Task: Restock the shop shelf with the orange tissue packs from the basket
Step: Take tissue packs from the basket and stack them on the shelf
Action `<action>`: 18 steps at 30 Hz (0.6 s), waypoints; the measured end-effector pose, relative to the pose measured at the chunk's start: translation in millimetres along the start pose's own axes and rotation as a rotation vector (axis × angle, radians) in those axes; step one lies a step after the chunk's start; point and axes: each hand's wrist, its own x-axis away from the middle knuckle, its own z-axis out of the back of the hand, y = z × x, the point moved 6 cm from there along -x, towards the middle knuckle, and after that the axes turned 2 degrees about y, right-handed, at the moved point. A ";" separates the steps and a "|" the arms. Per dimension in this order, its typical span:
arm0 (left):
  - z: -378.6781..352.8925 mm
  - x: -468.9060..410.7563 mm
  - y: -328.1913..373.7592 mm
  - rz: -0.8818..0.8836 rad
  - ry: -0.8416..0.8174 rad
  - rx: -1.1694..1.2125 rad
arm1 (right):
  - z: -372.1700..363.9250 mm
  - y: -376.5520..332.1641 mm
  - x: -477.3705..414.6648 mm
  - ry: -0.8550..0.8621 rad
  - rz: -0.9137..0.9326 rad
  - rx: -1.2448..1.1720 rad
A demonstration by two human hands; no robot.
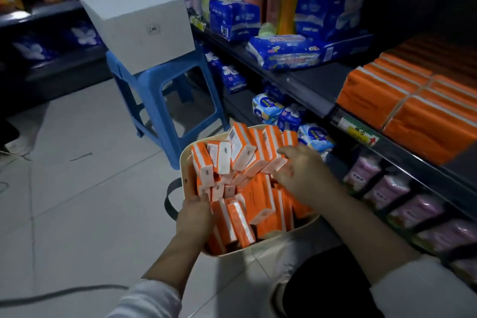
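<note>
Our white sleeves frame the bottom of the view, bare forearms reaching into a cream basket (184, 162) on the tiled floor. It is crammed with orange tissue packs (254, 196), some upright, some leaning. Our left hand (196, 214) dips in at the near left side of the basket, its fingertips buried among the packs, so we cannot tell whether it holds one. Our right hand (303, 173) lies over the leaning packs at the far right side, fingers curled around their ends in a grip. To the right, the shop shelf (304, 82) already carries a stacked block of larger orange packs (402, 103), with blue packs (284, 51) further along. Beyond the basket, a blue stool (154, 85) bears a white box (136, 20).
</note>
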 end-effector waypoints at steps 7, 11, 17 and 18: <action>-27.5 -5.2 10.0 0.041 -0.139 -0.177 | -34.8 18.7 1.1 -0.160 -0.108 0.023; -33.3 -12.6 9.8 0.035 -0.156 -0.197 | -32.5 28.0 -5.6 -0.147 -0.158 -0.011; 11.8 -18.3 16.7 -0.052 0.043 -0.159 | -25.9 31.9 -11.7 -0.119 -0.186 -0.115; 27.1 -18.6 16.5 -0.060 0.058 -0.139 | -23.0 31.9 -11.7 -0.107 -0.191 -0.133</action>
